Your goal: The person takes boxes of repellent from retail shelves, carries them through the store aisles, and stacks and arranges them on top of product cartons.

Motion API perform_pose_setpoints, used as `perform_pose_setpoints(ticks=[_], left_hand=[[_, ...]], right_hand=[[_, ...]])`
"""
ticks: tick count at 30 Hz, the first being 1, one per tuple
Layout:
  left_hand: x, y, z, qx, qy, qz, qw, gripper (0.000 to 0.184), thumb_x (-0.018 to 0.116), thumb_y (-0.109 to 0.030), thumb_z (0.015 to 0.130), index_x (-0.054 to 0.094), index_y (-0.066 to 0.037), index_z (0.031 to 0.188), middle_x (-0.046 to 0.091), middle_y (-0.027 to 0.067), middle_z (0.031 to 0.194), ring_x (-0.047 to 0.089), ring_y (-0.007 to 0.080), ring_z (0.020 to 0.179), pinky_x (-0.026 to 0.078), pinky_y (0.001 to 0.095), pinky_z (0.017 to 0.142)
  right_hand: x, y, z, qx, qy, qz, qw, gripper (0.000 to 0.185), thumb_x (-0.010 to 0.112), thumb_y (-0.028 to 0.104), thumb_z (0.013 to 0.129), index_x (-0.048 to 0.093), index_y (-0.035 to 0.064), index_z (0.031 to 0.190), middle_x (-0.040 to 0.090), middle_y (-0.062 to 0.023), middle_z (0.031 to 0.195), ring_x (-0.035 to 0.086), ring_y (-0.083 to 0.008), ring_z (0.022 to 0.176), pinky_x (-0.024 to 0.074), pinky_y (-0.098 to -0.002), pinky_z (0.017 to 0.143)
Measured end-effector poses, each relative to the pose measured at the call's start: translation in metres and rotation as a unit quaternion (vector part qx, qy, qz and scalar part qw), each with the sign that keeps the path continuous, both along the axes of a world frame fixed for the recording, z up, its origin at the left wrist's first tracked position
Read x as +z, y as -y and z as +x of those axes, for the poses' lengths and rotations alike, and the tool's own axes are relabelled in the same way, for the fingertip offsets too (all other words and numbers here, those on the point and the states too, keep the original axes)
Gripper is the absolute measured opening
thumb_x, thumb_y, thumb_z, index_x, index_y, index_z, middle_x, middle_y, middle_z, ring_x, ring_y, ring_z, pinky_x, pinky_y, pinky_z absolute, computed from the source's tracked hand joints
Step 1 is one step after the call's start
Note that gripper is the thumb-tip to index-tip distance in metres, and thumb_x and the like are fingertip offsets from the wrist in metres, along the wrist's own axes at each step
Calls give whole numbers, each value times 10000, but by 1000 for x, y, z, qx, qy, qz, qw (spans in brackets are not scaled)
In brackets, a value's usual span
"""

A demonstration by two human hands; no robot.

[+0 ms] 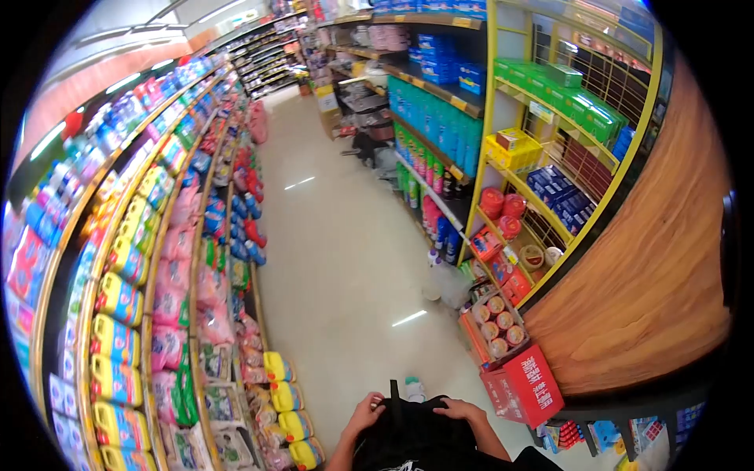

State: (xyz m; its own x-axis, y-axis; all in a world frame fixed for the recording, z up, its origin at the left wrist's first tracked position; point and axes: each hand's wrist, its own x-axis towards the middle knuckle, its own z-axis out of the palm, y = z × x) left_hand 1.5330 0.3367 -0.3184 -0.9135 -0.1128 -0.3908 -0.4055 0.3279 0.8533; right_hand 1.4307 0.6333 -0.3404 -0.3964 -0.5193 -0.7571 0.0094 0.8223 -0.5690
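Both hands are low in the view, close to the body. My left hand [367, 411] has its fingers curled at the left side of a black item [408, 432], which may be a bag or clothing. On the right side of that item, my right hand [458, 409] rests with bent fingers at its edge. A black strap [396, 400] stands up between the hands. Whether the fingers grip the black fabric is too small to tell.
Shelves of yellow detergent bottles [118, 343] line the left. On the right stand a yellow-framed rack [490, 102], a red carton [524, 385] of round tubs on the floor, and a wood-grained surface [628, 290]. A pale aisle floor [330, 259] runs ahead between shelves.
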Motion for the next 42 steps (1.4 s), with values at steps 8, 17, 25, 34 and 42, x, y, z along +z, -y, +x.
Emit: perform_pose_setpoints(ticks=[8, 17, 25, 34, 42], left_hand=[[39, 28, -129, -15, -61, 6, 998, 278, 627, -52, 868, 558, -19, 1136, 648, 109, 982, 649, 209, 865, 532, 312, 753], [11, 133, -227, -244, -48, -39, 968, 372, 675, -253, 877, 572, -15, 1143, 629, 176, 976, 626, 306, 884, 500, 379, 789], [52, 283, -363, -169, 2, -131, 977, 598, 643, -435, 864, 528, -25, 1285, 570, 233, 1246, 553, 379, 1145, 443, 407, 979], [82, 402, -505, -243, -16, -171, 955, 607, 621, -430, 885, 505, -3, 1300, 559, 219, 1275, 541, 356, 1174, 432, 411, 996], [94, 380, -597, -18, -30, 521, 853, 389, 608, -318, 933, 550, -27, 1184, 586, 94, 1191, 585, 223, 1091, 476, 386, 934]], right_hand=[[-19, 32, -75, -35, -28, -5, 999, 794, 574, 577, 854, 430, -10, 1369, 510, -262, 1331, 497, -382, 1235, 395, -402, 1041], [-20, 108, -170, -121, -143, -7, 982, 744, 599, 540, 849, 477, -24, 1318, 572, -266, 1239, 546, -399, 1159, 432, -429, 992], [-6, 230, -290, -162, -206, -23, 965, 723, 609, 522, 841, 481, 0, 1323, 593, -254, 1201, 578, -376, 1108, 449, -431, 956], [49, 307, -370, -279, -246, -34, 928, 685, 576, 495, 883, 449, 10, 1350, 542, -261, 1269, 528, -402, 1162, 431, -427, 976], [40, 259, -416, -377, -267, 138, 876, 720, 646, 520, 819, 496, 19, 1315, 590, -235, 1220, 597, -365, 1081, 476, -434, 906]])
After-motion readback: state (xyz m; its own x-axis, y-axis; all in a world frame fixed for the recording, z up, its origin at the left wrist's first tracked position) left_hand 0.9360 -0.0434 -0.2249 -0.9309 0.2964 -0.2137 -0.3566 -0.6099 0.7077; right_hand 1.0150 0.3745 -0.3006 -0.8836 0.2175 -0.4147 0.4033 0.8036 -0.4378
